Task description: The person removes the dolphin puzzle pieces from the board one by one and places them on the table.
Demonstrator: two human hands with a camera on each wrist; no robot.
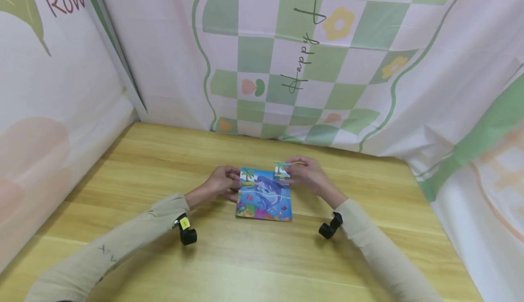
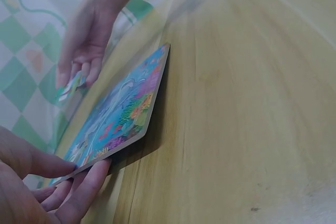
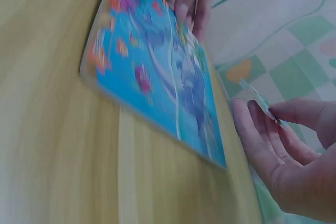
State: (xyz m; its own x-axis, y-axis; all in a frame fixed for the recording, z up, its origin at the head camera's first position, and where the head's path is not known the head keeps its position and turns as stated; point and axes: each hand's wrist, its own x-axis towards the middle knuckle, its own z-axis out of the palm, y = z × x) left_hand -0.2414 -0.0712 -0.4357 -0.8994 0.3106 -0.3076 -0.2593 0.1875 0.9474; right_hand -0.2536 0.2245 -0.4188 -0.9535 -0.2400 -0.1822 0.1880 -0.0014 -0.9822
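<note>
1. Here's the left hand (image 1: 221,183), clamped on the dolphin board (image 1: 262,204), thumb on top and fingers tucked under its edge!
2. The board sits between the two hands, its gripped edge raised off the desk (image 1: 225,261), sea creatures and bright coral facing up.
3. Over on the other side, the right hand (image 1: 307,173) pinches a small palm-tree piece (image 1: 281,171), near the board's far corner but apart from it in the wrist views.
4. The hands themselves are apart, a black camera (image 1: 187,234) at the left wrist, and beyond both hangs a green-and-white checked cloth (image 1: 258,56).
</note>
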